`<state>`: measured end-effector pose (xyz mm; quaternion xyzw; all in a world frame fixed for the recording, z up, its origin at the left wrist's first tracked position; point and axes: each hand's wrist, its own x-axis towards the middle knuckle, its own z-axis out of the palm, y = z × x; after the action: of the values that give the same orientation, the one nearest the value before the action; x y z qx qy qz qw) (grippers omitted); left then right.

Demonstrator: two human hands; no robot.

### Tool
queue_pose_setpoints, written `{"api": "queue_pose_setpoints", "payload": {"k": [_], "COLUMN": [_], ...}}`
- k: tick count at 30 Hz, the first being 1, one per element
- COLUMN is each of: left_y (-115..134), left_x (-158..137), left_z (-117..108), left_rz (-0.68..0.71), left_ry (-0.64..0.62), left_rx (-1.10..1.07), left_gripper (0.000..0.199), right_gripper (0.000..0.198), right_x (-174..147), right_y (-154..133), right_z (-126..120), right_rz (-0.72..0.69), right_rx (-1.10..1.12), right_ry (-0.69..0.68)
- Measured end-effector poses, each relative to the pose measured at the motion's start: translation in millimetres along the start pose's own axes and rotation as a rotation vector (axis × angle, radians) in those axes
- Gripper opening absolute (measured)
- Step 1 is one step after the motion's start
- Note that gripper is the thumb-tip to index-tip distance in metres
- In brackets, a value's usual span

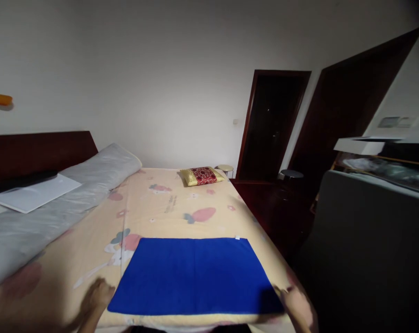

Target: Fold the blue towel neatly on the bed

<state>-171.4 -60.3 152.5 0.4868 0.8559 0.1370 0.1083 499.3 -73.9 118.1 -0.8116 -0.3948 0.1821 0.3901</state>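
A blue cloth (195, 275) lies spread flat on the bed in front of me, with a faint crease down its middle and a small white tag (237, 237) at its far edge. My left hand (101, 294) is beside its near left corner, fingers seemingly curled but blurred. Along the right edge is my right hand (295, 303), its fingertips close to the cloth near the near right corner. Blur hides whether either hand pinches the fabric. A dark shadow falls on that right corner.
The bed (161, 203) has a peach sheet printed with strawberries. A gold and red pillow (202, 176) rests at its far end. On the left, a grey rolled mattress or pad (67, 194) bears a white flat item (39, 192). Stools (292, 174) and a dark cabinet (369, 240) stand right.
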Motion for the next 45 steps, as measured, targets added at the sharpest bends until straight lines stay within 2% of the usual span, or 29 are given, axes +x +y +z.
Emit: {"api": "queue_pose_setpoints", "payload": {"k": [2,3,8,10,12,15,18,24,33,38,41,43,45], "left_y": [35,57,168,193,203,196,188,192,193,197,176,141,92], "left_x": [-5,-11,-66,-88,-104,-115,-117,-117,-117,-114,-101,-86,-69], "left_z": [9,19,100,134,164,191,199,194,191,182,164,148,132], "left_rz": [0.137,0.205,0.571,0.692,0.751,0.782,0.776,0.77,0.775,0.781,0.701,0.535,0.331], "left_ry": [0.065,0.082,0.053,0.009,-0.068,-0.132,-0.136,-0.15,-0.126,-0.168,-0.196,-0.161,-0.088], "left_rx": [0.07,0.086,0.085,0.079,0.096,0.116,0.12,0.128,0.103,0.07,0.084,0.159,0.242], "left_gripper": [0.038,0.047,0.058,0.06,0.059,0.06,0.061,0.064,0.063,0.054,0.052,0.053,0.057], "right_gripper": [0.049,0.057,0.059,0.058,0.057,0.056,0.055,0.055,0.054,0.054,0.057,0.06,0.062], "right_x": [-10,-19,-93,-120,-139,-151,-151,-149,-148,-145,-130,-111,-88], "right_y": [-23,-36,-97,-111,-116,-116,-116,-121,-112,-110,-93,-68,-36], "right_z": [34,56,173,201,215,218,212,208,215,216,201,180,153], "right_rz": [-0.107,-0.186,-0.496,-0.58,-0.625,-0.621,-0.585,-0.571,-0.643,-0.653,-0.612,-0.532,-0.421], "right_rx": [-0.144,-0.187,-0.306,-0.328,-0.343,-0.377,-0.406,-0.44,-0.438,-0.42,-0.453,-0.528,-0.633], "right_ry": [-0.005,-0.05,-0.337,-0.45,-0.542,-0.637,-0.677,-0.723,-0.644,-0.64,-0.551,-0.44,-0.338]}}
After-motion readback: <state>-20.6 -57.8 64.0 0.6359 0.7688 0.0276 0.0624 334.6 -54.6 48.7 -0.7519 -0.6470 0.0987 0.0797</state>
